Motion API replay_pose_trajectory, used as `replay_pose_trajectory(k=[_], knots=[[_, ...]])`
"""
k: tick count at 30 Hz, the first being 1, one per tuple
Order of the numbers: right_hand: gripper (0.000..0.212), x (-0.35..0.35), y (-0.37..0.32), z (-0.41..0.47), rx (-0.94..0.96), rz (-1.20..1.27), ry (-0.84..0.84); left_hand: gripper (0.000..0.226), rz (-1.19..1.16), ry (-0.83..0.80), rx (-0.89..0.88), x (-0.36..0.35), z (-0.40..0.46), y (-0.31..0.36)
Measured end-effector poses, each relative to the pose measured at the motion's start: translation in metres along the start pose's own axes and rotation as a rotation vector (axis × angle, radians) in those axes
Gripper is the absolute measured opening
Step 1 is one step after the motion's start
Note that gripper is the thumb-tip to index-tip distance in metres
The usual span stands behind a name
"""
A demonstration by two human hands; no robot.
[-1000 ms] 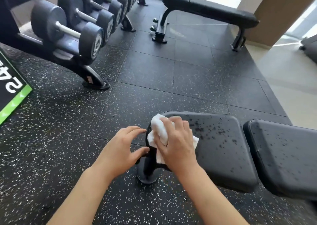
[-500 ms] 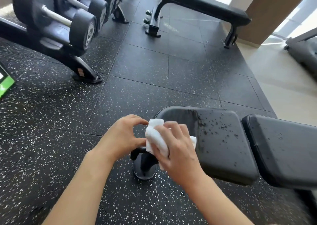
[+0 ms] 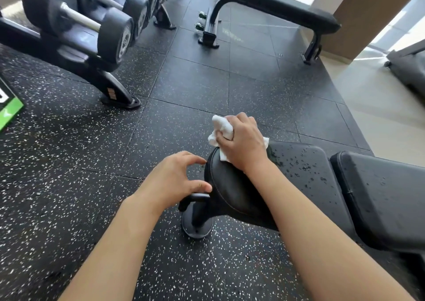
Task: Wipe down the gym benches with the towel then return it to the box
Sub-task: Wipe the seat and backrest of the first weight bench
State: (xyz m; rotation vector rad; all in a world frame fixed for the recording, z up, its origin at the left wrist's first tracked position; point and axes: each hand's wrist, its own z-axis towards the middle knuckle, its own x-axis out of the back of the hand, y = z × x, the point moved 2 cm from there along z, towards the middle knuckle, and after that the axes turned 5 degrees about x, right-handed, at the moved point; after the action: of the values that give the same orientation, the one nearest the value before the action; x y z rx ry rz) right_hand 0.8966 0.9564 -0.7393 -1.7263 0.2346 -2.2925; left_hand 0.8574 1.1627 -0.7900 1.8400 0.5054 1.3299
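Note:
A black padded gym bench (image 3: 310, 176) lies across the lower right, its seat pad spotted with droplets. My right hand (image 3: 243, 142) grips a bunched white towel (image 3: 220, 128) at the far left corner of the seat pad. My left hand (image 3: 177, 181) hovers just left of the pad's end, fingers loosely curved and holding nothing, above the bench's black foot (image 3: 197, 220). The bench's longer back pad (image 3: 386, 199) continues to the right. No box is in view.
A dumbbell rack (image 3: 92, 38) with several black dumbbells stands at the upper left. A second black bench (image 3: 276, 8) sits at the back near a beige pillar (image 3: 372, 18). A green and black mat (image 3: 9, 110) lies at the left edge. Speckled rubber flooring covers the middle.
My right hand has carried the towel away from me to the far corner of the seat pad. My left hand let go of the towel and stays by the pad's end.

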Motion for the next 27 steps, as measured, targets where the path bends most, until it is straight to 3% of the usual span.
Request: replay_pose_trajectory(k=[4, 9, 13, 22, 27], knots=[[0.036, 0.01, -0.016, -0.022, 0.091, -0.028, 0.002, 0.08, 0.005, -0.005, 0.033, 0.004, -0.004, 0.001], [0.038, 0.019, -0.051, -0.11, 0.294, -0.016, -0.027, 0.037, 0.014, -0.006, 0.054, 0.01, -0.006, -0.001], [0.038, 0.025, -0.044, -0.144, 0.341, -0.101, 0.022, 0.036, 0.065, -0.025, 0.086, 0.01, -0.008, -0.001], [0.032, 0.01, 0.0, -0.008, -0.03, -0.027, -0.002, 0.02, 0.062, 0.036, 0.131, 0.027, -0.028, -0.001], [0.031, -0.001, -0.011, -0.003, 0.029, -0.099, -0.128, 0.016, 0.074, 0.055, 0.139, 0.037, -0.035, 0.005]])
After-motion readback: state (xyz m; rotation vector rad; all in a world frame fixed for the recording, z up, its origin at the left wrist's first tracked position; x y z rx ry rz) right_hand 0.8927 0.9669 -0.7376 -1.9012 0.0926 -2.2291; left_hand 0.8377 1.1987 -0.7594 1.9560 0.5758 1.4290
